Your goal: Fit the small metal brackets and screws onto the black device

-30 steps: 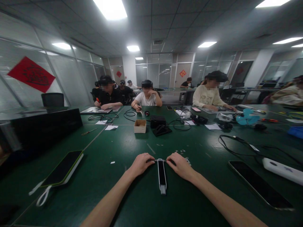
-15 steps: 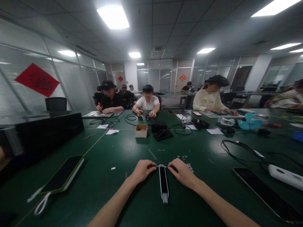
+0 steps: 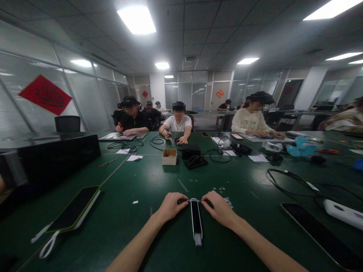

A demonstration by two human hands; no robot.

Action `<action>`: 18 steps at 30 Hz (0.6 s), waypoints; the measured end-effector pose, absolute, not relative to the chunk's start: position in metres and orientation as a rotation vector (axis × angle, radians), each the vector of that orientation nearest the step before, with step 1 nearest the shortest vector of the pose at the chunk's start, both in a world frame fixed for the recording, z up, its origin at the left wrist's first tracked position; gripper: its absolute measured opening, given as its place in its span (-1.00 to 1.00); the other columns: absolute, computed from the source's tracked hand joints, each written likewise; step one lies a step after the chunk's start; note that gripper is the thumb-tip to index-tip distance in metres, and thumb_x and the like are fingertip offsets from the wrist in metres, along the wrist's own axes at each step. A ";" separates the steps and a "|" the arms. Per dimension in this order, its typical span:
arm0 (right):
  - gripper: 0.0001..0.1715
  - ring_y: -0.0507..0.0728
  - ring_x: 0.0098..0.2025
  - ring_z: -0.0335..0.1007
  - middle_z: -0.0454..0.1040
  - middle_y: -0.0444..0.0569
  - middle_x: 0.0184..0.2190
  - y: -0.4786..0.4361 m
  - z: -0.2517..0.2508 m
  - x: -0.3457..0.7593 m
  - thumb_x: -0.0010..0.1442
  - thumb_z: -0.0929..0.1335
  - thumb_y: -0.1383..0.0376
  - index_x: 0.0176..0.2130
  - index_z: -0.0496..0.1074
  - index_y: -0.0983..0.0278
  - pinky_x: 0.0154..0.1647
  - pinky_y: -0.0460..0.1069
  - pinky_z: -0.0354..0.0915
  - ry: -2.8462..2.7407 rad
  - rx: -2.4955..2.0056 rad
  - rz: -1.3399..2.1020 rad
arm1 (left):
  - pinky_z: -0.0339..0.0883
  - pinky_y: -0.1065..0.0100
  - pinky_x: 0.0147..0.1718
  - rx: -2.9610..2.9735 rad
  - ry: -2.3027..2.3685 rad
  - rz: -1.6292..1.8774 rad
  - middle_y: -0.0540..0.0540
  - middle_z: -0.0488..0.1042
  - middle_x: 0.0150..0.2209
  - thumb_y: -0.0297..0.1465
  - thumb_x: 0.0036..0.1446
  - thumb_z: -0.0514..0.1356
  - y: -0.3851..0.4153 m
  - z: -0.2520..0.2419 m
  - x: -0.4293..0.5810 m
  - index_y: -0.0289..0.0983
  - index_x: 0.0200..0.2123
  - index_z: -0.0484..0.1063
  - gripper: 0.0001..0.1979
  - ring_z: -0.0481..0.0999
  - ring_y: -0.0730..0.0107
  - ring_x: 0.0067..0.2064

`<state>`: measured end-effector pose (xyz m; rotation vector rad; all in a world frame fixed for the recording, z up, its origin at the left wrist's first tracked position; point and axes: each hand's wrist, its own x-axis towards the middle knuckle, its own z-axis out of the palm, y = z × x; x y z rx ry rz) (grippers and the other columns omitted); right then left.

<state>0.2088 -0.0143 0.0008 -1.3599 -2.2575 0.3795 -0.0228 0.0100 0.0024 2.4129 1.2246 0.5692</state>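
A long black-and-white bar-shaped device lies lengthwise on the dark green workbench in front of me, with a grey tip at its near end. Across its far end runs a thin metal rod. My left hand pinches the rod's left side, and my right hand holds its right side. Just beyond my right hand lie several tiny metal rings or screws and a small metal bracket. My fingers hide the rod's ends.
A dark tablet with a green edge and white cord lies to my left. A black slab, white power strip and black cable lie to my right. Beyond stand a cardboard box and co-workers at the bench.
My view has tilted and shifted, so the hands and device sit lower in the frame. Both hands stay on the rod. The co-worker opposite has moved their hands slightly.
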 end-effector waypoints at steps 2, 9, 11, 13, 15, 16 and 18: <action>-0.78 0.10 -0.25 0.32 0.41 -0.01 -0.27 -0.014 0.001 0.208 0.26 0.21 0.27 -0.24 0.41 0.27 -0.22 0.01 0.31 -2.258 -1.362 0.375 | 0.28 0.41 -0.25 2.412 1.231 0.573 -0.02 0.51 -0.25 -0.34 0.19 0.11 0.009 0.004 -0.022 -0.21 -0.14 0.49 -0.78 0.44 0.39 -0.27; -0.78 0.11 -0.25 0.32 0.41 -0.01 -0.28 -0.013 -0.002 0.209 0.26 0.21 0.27 -0.24 0.41 0.27 -0.23 0.02 0.31 -2.256 -1.342 0.358 | 0.27 0.42 -0.27 2.413 1.251 0.549 -0.02 0.49 -0.27 -0.35 0.18 0.10 0.006 0.009 -0.020 -0.23 -0.17 0.48 -0.79 0.43 0.39 -0.28; -0.78 0.11 -0.24 0.32 0.41 -0.01 -0.28 -0.013 -0.002 0.209 0.26 0.21 0.27 -0.24 0.41 0.27 -0.23 0.01 0.30 -2.259 -1.340 0.354 | 0.27 0.42 -0.27 2.407 1.247 0.560 -0.02 0.49 -0.26 -0.35 0.18 0.10 0.006 0.009 -0.020 -0.24 -0.18 0.48 -0.80 0.42 0.40 -0.28; -0.79 0.10 -0.24 0.31 0.41 -0.02 -0.28 -0.013 -0.002 0.209 0.26 0.22 0.28 -0.24 0.41 0.27 -0.22 0.01 0.30 -2.258 -1.349 0.351 | 0.27 0.42 -0.28 2.407 1.239 0.575 -0.01 0.49 -0.26 -0.35 0.17 0.11 0.006 0.009 -0.020 -0.24 -0.20 0.48 -0.81 0.42 0.41 -0.29; -0.80 0.10 -0.24 0.31 0.41 -0.02 -0.28 -0.013 -0.001 0.209 0.26 0.22 0.28 -0.24 0.41 0.27 -0.22 0.01 0.30 -2.259 -1.359 0.347 | 0.26 0.42 -0.29 2.411 1.234 0.585 -0.01 0.49 -0.27 -0.36 0.17 0.11 0.007 0.008 -0.020 -0.24 -0.21 0.48 -0.81 0.42 0.41 -0.29; -0.80 0.09 -0.24 0.31 0.41 -0.02 -0.28 -0.013 -0.002 0.209 0.26 0.22 0.29 -0.24 0.41 0.27 -0.21 0.01 0.30 -2.261 -1.360 0.344 | 0.26 0.42 -0.30 2.415 1.238 0.580 -0.01 0.49 -0.27 -0.36 0.16 0.11 0.007 0.008 -0.019 -0.24 -0.21 0.48 -0.81 0.42 0.41 -0.30; -0.80 0.09 -0.24 0.31 0.40 -0.03 -0.28 -0.013 -0.002 0.209 0.26 0.22 0.28 -0.24 0.41 0.27 -0.21 0.01 0.29 -2.272 -1.354 0.336 | 0.26 0.42 -0.32 2.415 1.258 0.564 -0.02 0.49 -0.28 -0.36 0.15 0.11 0.008 0.008 -0.019 -0.25 -0.20 0.48 -0.80 0.41 0.41 -0.31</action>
